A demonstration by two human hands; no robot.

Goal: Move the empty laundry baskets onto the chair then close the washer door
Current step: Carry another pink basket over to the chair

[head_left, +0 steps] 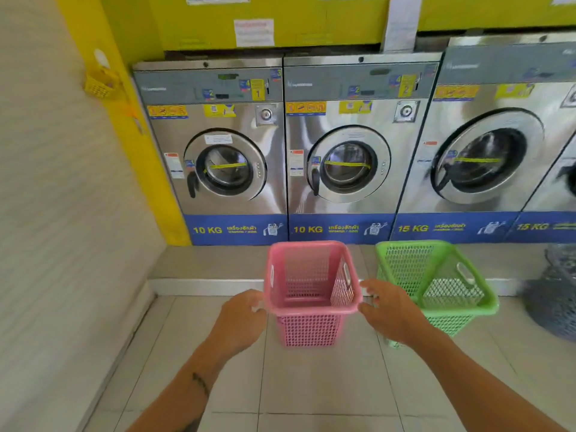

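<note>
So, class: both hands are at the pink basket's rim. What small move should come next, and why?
Probably close both hands on the rim and lift. The left hand and right hand flank the pink basket, which looks empty and stands on the floor beside the green basket. Neither hand clearly grips yet.

Two laundry baskets stand side by side on the tiled floor point(311, 385), before a raised step point(202, 263) carrying a row of washers. The left basket point(311, 291) sits between the left hand point(240, 319) and right hand point(389, 310); the right basket point(436, 282) lies beyond the right hand. A third basket point(554, 294) stands far right.
</note>
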